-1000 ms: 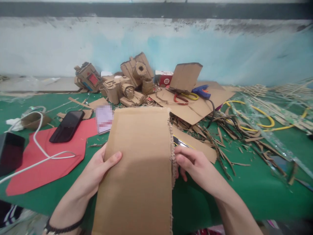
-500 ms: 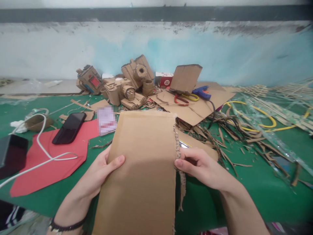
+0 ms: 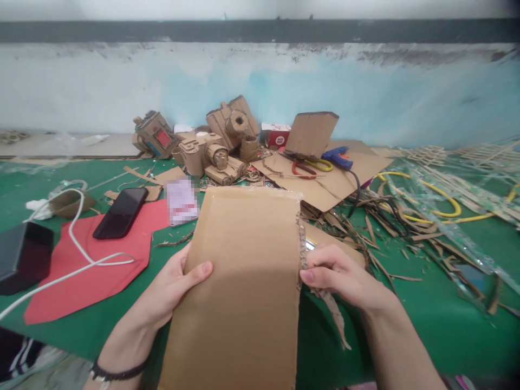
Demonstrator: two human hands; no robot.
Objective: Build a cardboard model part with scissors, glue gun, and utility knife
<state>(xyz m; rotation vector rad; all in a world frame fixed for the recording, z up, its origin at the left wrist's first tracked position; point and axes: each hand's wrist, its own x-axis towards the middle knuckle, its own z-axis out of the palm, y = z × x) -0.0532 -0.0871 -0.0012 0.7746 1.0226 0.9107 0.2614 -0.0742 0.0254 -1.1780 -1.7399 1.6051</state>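
A tall brown cardboard sheet point(image 3: 239, 287) is held up in front of me, its right edge torn and ragged. My left hand point(image 3: 179, 287) grips the sheet's left side, thumb on the front and fingers behind it. Pinched in my right hand point(image 3: 337, 276) is a torn cardboard strip point(image 3: 335, 317), at the sheet's right edge. The strip's lower end hangs free, away from the sheet, while its upper part still runs along the edge. The fingertips of my left hand are hidden behind the cardboard.
Behind stand cardboard camera models point(image 3: 219, 154), a blue glue gun point(image 3: 338, 158) and scissors with red and yellow handles point(image 3: 309, 168). To the left lie a black phone point(image 3: 121, 213), red paper point(image 3: 93, 281) and a white cable point(image 3: 77, 233). Cardboard scraps point(image 3: 382, 238) litter the right side.
The strip's loose lower end has swung out to the right, away from the sheet's edge. Hands and sheet appear slightly farther right as the whole view shifts.
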